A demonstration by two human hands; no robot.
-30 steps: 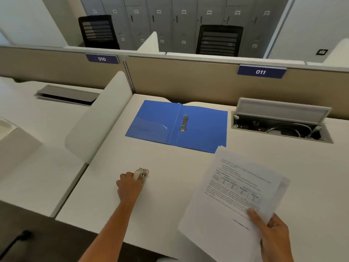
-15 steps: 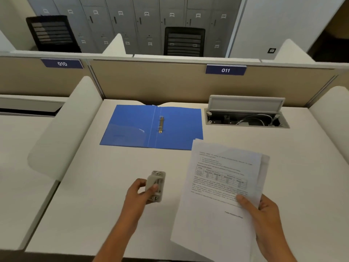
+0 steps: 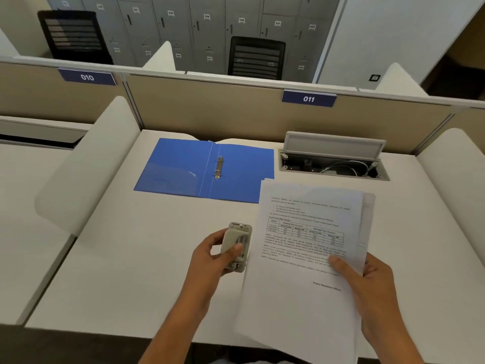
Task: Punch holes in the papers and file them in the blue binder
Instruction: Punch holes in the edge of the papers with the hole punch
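fingers (image 3: 236, 247) of the left hand (image 3: 210, 257) are curled round a small beige hole punch (image 3: 243, 239), thumb across its top, holding it up off the desk (image 3: 126, 264) just beside the left edge of the papers (image 3: 301, 292). the right hand (image 3: 375, 287) pinches the lower right part of that stack, thumb on the printed face and the other fingers behind it. the sheets are lifted and tilted above the desk, and their top corner overlaps the near right corner of the blue binder (image 3: 183, 166) in this view.

the binder lies open and flat at the far side of the desk, its metal rings (image 3: 218, 166) in the middle, with no sheets on them.

judging from this, the task is at its start. tool and paper are both in hand, but the paper's edge is not yet in the punch's slot. no holes show along the left margin, though the picture is soft there and small ones could be missed.

left to do: square the stack, slide its edge into the punch, press, then get the sheets onto the rings and close the binder.
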